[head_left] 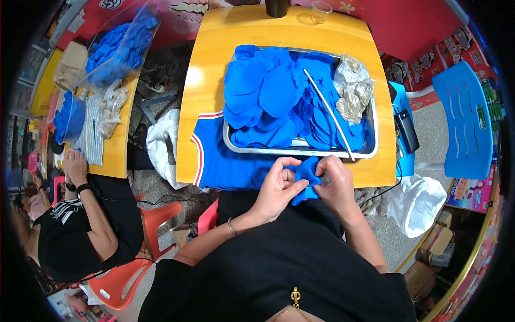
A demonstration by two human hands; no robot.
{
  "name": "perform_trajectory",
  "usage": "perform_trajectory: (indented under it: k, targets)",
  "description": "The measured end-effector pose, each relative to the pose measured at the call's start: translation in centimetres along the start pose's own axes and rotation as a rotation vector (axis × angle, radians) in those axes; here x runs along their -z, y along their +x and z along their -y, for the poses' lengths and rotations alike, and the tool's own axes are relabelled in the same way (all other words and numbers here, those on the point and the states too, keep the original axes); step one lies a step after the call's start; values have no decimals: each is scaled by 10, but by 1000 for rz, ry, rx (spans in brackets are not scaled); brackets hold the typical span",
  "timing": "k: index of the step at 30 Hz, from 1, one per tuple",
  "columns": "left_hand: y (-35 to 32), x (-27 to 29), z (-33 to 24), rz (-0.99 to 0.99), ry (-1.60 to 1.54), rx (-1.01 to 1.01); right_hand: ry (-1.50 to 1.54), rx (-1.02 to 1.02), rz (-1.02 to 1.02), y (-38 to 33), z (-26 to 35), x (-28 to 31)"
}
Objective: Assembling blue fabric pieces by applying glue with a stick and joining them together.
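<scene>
- We see the left hand (276,190) with its fingers bent and its thumb pressed against a bunched blue piece (307,182); a thin bracelet (232,226) circles its wrist.
- We see the right hand (337,185) curled closed, thumb and forefinger gripping the other side of that piece; some of its fingertips are hidden from us.
- We find the blue piece between the two hands, by the near edge of the yellow table (214,48); it looks folded, and we cannot tell its full outline.
- Just beyond the hands we see a metal tray (257,149); in it lies a heap of flat, rounded blue pieces (263,96), some overhanging its left rim; a pale thin stick (328,112) slants across the heap and the near rim; a crumpled plastic bag (354,88) lies at the tray's right side.
- Left of the hands, we see a blue garment (230,166) with red and white trim, spread on the table and reaching up to the tray.
- At the far edge we make out a dark cup (276,7) and a clear cup (320,12), apart from each other.
- At the left table we see a co-worker's hands (75,166) near a striped cloth (94,131); a clear bin (120,48) there holds more blue pieces.
</scene>
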State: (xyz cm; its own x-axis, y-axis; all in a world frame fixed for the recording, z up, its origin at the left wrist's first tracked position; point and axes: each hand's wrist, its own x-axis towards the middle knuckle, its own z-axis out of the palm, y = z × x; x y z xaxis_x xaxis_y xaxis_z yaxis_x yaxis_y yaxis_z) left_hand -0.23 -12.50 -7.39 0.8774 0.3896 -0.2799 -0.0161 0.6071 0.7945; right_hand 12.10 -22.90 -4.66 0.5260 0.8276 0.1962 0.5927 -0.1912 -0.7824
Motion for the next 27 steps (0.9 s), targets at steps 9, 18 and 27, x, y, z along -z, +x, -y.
perform_trajectory:
  k: [9,18,27]
  targets:
    - [7,0,1,47,-61,168,280,-300,-28,-9,-21,-7]
    - [1,17,-9,157,88,88,963,-658,340,-15,6,32]
    - [1,17,-20,20,1054,-599,1126,-537,286,-22,17,30]
